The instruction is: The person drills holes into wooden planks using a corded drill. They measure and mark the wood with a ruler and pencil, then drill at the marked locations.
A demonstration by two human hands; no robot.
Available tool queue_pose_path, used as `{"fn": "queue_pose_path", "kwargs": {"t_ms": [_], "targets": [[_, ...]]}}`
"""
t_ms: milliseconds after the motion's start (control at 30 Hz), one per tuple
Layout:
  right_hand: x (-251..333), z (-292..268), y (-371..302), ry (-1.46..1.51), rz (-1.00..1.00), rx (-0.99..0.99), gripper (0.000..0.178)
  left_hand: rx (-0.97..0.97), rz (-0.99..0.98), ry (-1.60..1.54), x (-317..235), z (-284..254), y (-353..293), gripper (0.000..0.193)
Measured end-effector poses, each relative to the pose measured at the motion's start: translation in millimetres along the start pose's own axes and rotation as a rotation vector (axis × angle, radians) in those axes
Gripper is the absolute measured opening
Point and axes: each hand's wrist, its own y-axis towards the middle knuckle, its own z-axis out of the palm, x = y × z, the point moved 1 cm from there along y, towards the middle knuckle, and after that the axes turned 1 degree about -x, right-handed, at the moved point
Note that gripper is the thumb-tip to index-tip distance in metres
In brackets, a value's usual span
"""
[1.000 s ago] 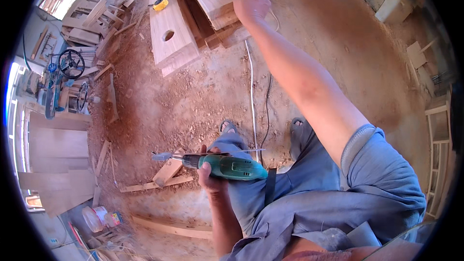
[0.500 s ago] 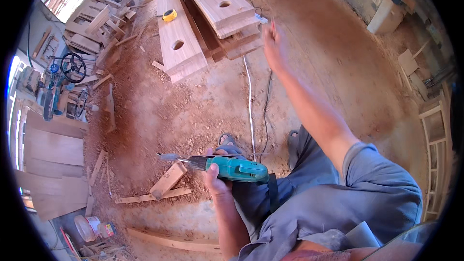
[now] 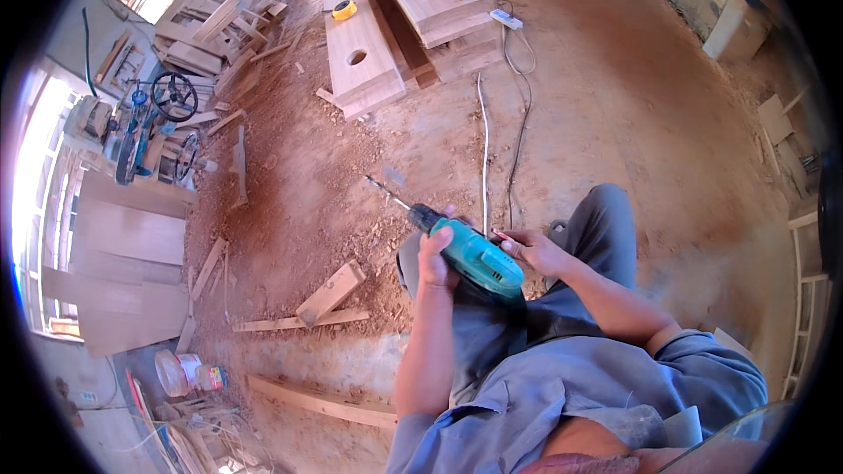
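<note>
A teal power drill lies across the front of my body, its long bit pointing up and to the left. My left hand is wrapped round the drill's front part, just behind the black chuck. Close beside the drill's right side, my right hand is closed in a pinch on a thin reddish pencil. Whether this hand also touches the drill, I cannot tell.
Thick boards with round holes lie ahead, a yellow tape measure on one. A power strip and a white cable are on the dusty floor. Offcuts lie left; a machine with handwheels stands farther left.
My right hand has come back from the boards to beside the drill, still with the pencil. The drill has tilted, its bit now pointing more upward. The view has shifted.
</note>
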Motion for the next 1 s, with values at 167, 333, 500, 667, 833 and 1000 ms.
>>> {"fn": "queue_pose_path", "kwargs": {"t_ms": [167, 333, 500, 667, 833, 1000], "targets": [[-36, -14, -6, 0.007, 0.275, 0.006, 0.041, -0.053, -0.143, -0.070, 34, -8, 12, 0.057], [-120, -17, 2, 0.249, 0.525, -0.257, 0.029, -0.316, -0.237, 0.012, 57, -1, 47, 0.041], [-251, -42, 54, 0.583, 0.599, -0.590, 0.028, -0.672, -0.242, 0.175, 105, -81, 129, 0.030], [-295, -103, 122, 0.242, 0.932, -0.655, 0.020, -0.871, -0.235, 0.400, 111, -138, 203, 0.032], [-332, -154, 167, -0.396, 0.851, -0.772, 0.037, -0.981, -0.273, 0.489, 109, -217, 281, 0.044], [-343, -188, 147, -0.473, 0.858, -0.872, 0.042, -1.061, -0.281, 0.700, 124, -281, 346, 0.059]]}}
